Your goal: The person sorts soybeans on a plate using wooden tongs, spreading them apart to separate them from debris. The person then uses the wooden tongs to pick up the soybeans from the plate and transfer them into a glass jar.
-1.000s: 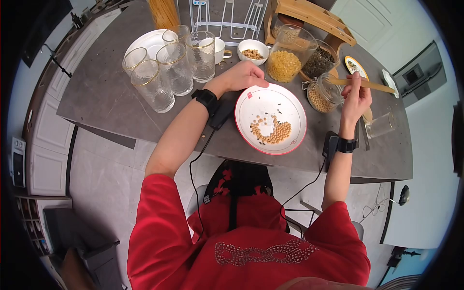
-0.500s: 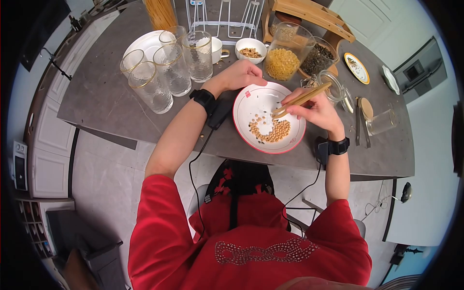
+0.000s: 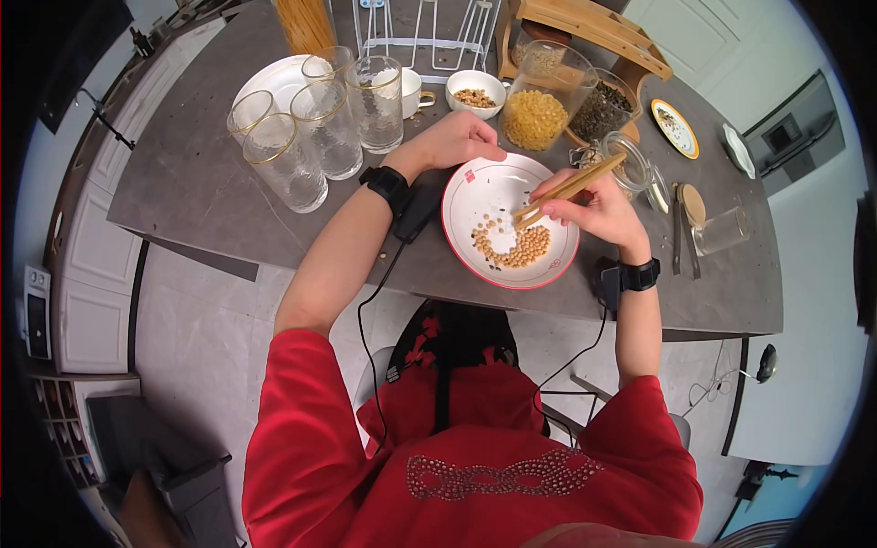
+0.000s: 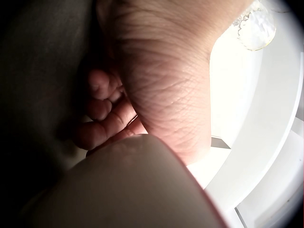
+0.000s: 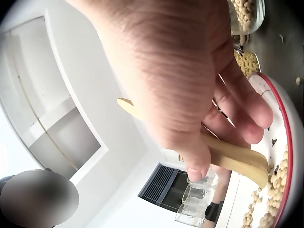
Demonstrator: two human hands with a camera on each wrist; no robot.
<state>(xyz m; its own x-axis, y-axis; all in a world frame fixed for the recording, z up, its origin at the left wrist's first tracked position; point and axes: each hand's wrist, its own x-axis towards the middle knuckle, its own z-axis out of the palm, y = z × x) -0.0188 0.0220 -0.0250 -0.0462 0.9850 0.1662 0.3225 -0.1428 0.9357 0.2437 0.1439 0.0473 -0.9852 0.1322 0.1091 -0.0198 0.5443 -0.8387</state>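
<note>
A white plate (image 3: pixel 493 187) with a red rim lies at the table's front, bearing soybeans (image 3: pixel 525 248) and a few dark seeds. My left hand (image 3: pixel 457 139) holds its far left rim, and in the left wrist view the fingers (image 4: pixel 97 135) curl low beside the plate's underside (image 4: pixel 128 185). Above the plate's right side my right hand (image 3: pixel 598 212) pinches bamboo tongs (image 3: pixel 571 189). Their tips point down at the beans; in the right wrist view the tongs (image 5: pixel 237 161) end right by the soybeans (image 5: pixel 278 190), with the thumb along one side.
Behind the right hand is an open glass jar (image 3: pixel 630 164). Beyond the plate stand a container of yellow pasta (image 3: pixel 534 119), a jar of dark seeds (image 3: pixel 603 111) and a white bowl (image 3: pixel 475 87). Several drinking glasses (image 3: pixel 324 137) stand left; metal tongs (image 3: pixel 683 242) and a glass (image 3: pixel 722 233) lie right.
My right hand has come from beside the glass jar, leftward and down over the plate, with the bamboo tongs, whose tips now stand by the beans. The left hand has stayed at the rim.
</note>
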